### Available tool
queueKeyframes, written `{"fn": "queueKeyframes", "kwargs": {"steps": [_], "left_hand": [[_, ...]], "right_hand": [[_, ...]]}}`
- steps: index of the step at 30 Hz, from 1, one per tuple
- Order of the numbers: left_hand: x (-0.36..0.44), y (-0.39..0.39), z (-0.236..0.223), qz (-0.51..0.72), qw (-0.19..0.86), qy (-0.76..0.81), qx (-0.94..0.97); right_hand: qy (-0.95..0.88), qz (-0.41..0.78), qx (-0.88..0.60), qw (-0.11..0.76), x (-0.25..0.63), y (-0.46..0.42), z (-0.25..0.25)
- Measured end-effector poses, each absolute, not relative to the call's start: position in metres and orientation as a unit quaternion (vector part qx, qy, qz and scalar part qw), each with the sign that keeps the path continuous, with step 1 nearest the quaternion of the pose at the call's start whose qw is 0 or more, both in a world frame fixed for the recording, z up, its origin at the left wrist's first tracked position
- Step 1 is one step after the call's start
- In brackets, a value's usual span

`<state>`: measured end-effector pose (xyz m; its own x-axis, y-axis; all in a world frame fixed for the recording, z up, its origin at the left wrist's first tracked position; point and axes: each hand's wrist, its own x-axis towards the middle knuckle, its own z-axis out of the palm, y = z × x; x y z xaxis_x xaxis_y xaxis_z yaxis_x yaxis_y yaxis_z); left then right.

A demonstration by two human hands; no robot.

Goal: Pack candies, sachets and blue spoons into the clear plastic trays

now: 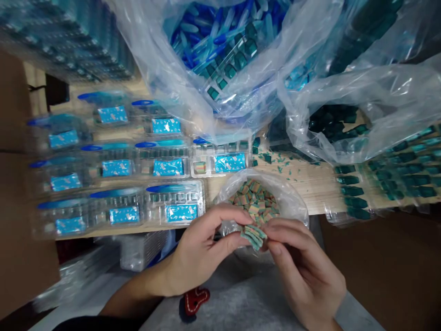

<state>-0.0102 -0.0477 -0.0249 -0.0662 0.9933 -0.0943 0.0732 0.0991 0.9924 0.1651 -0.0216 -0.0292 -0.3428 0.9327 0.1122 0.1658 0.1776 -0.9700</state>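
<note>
Between my two hands is a small stack of thin teal-and-tan pieces (254,236), fanned slightly at its edges. My left hand (210,250) pinches the stack from the left between thumb and forefinger. On the other side, the closed fingertips of my right hand (303,266) grip its right edge. Just beyond my fingers stands a bowl lined with clear plastic (296,197). It holds a heap of small striped tan-and-green blocks (257,195), partly hidden by my hands.
Clear plastic trays (203,202) with blue packets (182,213) and blue sticks stand in rows at left. Behind are a bag of blue sticks (206,37) and a bag of dark green pieces (330,122). Green scraps (284,161) litter the wooden table (310,184). Tray stacks rise at far left.
</note>
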Motion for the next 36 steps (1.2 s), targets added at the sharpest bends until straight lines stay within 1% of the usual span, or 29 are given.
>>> {"fn": "queueKeyframes", "kwargs": {"steps": [3, 8, 13, 19, 22, 25, 29, 33, 36], "left_hand": [[-0.011, -0.046, -0.027, 0.489, 0.517, 0.56, 0.424], [-0.014, -0.041, -0.031, 0.511, 0.613, 0.498, 0.339], [-0.015, -0.043, -0.04, 0.511, 0.682, 0.463, 0.244], [-0.013, -0.043, -0.039, 0.477, 0.708, 0.496, 0.159], [-0.013, -0.042, -0.038, 0.463, 0.721, 0.495, 0.142], [-0.013, -0.041, -0.037, 0.456, 0.704, 0.515, 0.176], [-0.017, -0.041, -0.03, 0.443, 0.664, 0.545, 0.255], [-0.028, -0.056, -0.023, 0.382, 0.682, 0.557, 0.281], [-0.039, -0.078, -0.025, 0.375, 0.667, 0.57, 0.3]], "right_hand": [[-0.63, 0.512, -0.443, 0.382, 0.158, -0.021, -0.026], [-0.59, 0.54, -0.449, 0.399, 0.148, -0.021, -0.028], [-0.598, 0.511, -0.459, 0.414, 0.144, -0.022, -0.028], [-0.636, 0.489, -0.443, 0.401, 0.145, -0.019, -0.024], [-0.661, 0.455, -0.448, 0.393, 0.147, -0.019, -0.026], [-0.68, 0.437, -0.443, 0.387, 0.149, -0.02, -0.029], [-0.688, 0.454, -0.425, 0.374, 0.153, -0.02, -0.031], [-0.726, 0.479, -0.369, 0.328, 0.152, -0.018, -0.036], [-0.769, 0.488, -0.302, 0.283, 0.146, -0.016, -0.044]]}}
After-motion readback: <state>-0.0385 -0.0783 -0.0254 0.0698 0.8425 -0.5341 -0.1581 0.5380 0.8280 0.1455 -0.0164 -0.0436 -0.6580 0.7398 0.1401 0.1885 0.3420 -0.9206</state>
